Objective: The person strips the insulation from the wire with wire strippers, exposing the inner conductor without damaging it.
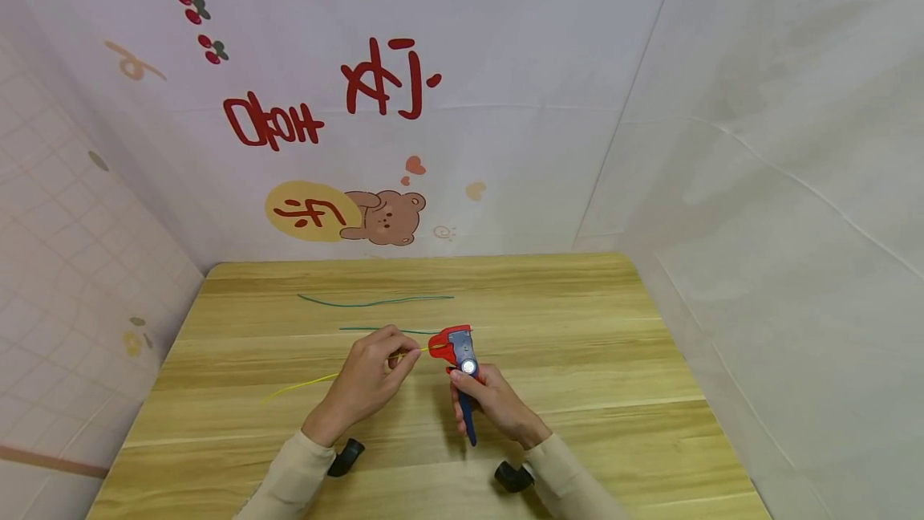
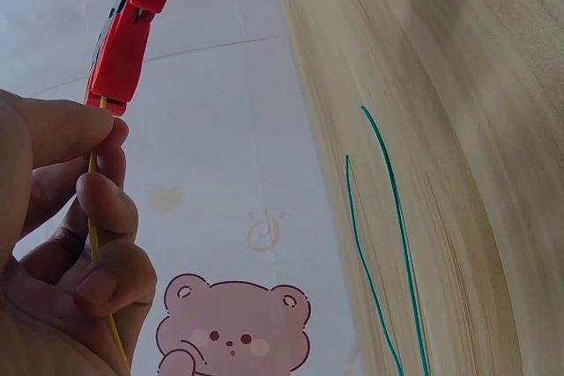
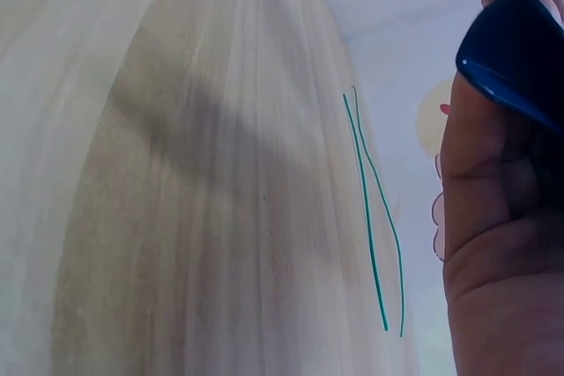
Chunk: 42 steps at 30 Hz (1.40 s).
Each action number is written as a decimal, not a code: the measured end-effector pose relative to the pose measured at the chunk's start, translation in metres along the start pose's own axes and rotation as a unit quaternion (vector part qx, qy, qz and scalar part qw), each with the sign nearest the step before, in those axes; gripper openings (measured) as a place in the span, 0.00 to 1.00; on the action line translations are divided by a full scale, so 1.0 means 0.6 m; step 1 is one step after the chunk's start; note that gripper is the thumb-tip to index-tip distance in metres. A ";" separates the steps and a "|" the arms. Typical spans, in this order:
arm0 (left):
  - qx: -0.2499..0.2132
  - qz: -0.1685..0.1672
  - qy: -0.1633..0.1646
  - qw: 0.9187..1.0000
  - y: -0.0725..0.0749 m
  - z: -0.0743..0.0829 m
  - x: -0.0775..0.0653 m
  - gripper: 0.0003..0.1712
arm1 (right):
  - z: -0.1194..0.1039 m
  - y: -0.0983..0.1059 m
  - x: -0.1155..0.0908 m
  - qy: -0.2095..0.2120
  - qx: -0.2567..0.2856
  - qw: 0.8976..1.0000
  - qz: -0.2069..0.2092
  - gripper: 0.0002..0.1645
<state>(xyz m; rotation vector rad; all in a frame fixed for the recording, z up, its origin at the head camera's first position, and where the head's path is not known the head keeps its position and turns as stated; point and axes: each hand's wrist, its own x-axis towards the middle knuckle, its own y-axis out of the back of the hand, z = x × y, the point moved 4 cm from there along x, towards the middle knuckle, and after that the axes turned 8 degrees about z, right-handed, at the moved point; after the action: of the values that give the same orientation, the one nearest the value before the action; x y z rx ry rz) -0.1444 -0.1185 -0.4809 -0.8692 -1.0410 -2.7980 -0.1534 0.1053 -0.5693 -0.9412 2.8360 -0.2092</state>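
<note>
A yellow wire (image 1: 303, 384) is pinched between the thumb and fingers of my left hand (image 1: 370, 375). Its near end reaches the red jaws of a wire stripper; its tail trails off to the left. My right hand (image 1: 498, 400) grips the wire stripper (image 1: 460, 343) by its blue handles, above the table. In the left wrist view the yellow wire (image 2: 93, 217) runs along the fingers to the red tip of the wire stripper (image 2: 123, 50). How far the wire sits inside the jaws is hidden. The right wrist view shows a dark blue handle end (image 3: 511, 55) in the right hand.
Two green wires lie on the wooden table (image 1: 577, 327) beyond the hands: a longer, curved green wire (image 1: 375, 304) at the back and another green wire (image 1: 382, 331) nearer, partly behind the hand and tool. A printed wall sheet (image 1: 505, 183) rises behind the table.
</note>
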 end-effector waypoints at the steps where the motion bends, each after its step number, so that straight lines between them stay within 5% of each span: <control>1: -0.001 0.000 0.000 1.000 0.000 0.000 0.000 0.03 | 0.000 -0.001 0.000 -0.003 0.000 1.000 0.002 0.36; 42: 0.018 0.004 0.012 1.000 0.004 -0.005 0.000 0.03 | 0.004 -0.015 0.003 0.011 0.001 0.999 0.036 0.40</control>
<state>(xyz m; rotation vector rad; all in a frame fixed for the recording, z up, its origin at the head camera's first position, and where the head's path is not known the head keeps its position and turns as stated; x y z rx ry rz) -0.1454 -0.1223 -0.4813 -0.8336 -1.0792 -2.7658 -0.1490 0.0972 -0.5701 -0.8392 2.8841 -0.2155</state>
